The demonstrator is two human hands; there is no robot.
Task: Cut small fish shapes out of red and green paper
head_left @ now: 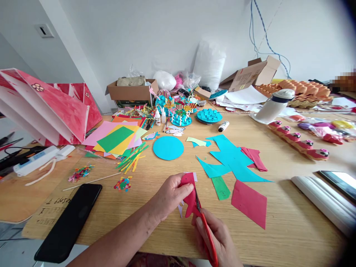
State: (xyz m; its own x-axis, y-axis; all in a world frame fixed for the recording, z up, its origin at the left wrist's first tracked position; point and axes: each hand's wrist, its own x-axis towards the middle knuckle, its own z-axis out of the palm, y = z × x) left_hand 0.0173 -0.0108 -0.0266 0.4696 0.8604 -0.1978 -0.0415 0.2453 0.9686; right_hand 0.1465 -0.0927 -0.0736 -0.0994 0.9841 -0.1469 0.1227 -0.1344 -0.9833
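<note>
My left hand (169, 194) pinches a small piece of red paper (190, 196) just above the wooden table (278, 222), near its front edge. My right hand (218, 239) grips red-handled scissors (207, 231), and their blades bite into the red paper's lower edge. A pale sliver of paper hangs under the red piece. Right of my hands lie a red diamond-shaped sheet (249, 203), a green strip (221, 187) and large blue offcuts (230, 157). A blue paper disc (168, 147) lies further back.
A black phone (71, 220) lies at the front left. Stacked coloured sheets (116, 139), thin paper strips (132, 157), glue bottles (157, 116), blue craft models (208, 115), cardboard boxes (132, 91) and egg trays (300, 91) fill the back. A white rail (322, 202) runs along the right.
</note>
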